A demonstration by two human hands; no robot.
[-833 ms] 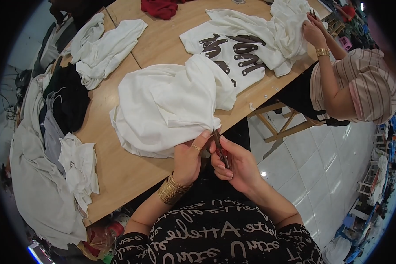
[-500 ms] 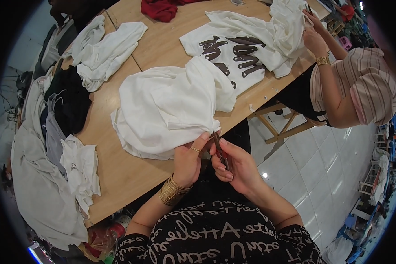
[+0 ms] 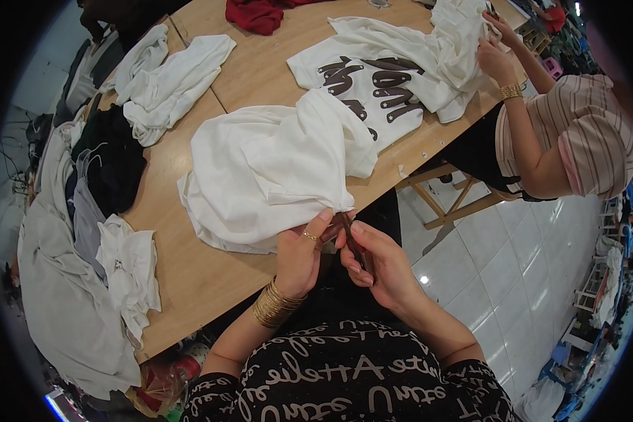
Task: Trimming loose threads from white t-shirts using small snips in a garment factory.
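A white garment [image 3: 260,162] lies bunched on the wooden table, its near corner drawn over the front edge. My left hand [image 3: 299,260] is closed on that corner, pinching the fabric between thumb and fingers. In my right hand [image 3: 383,264] is a pair of dark, slim thread snips [image 3: 354,243], with the tips up against the pinched fabric. Whether the blades are parted cannot be made out. Some of my left fingers are hidden under the cloth.
A white printed garment [image 3: 394,91] lies beyond mine, worked on by a person [image 3: 563,141] at the right. More white garments [image 3: 179,84] and a red cloth [image 3: 257,15] lie on the table [image 3: 190,295]. Clothes [image 3: 70,260] hang along the left edge. A wooden stool [image 3: 443,200] stands at right.
My hands stay at the garment's corner, with the snips and right fingers shifted slightly. The other person's hands have moved a little on their cloth.
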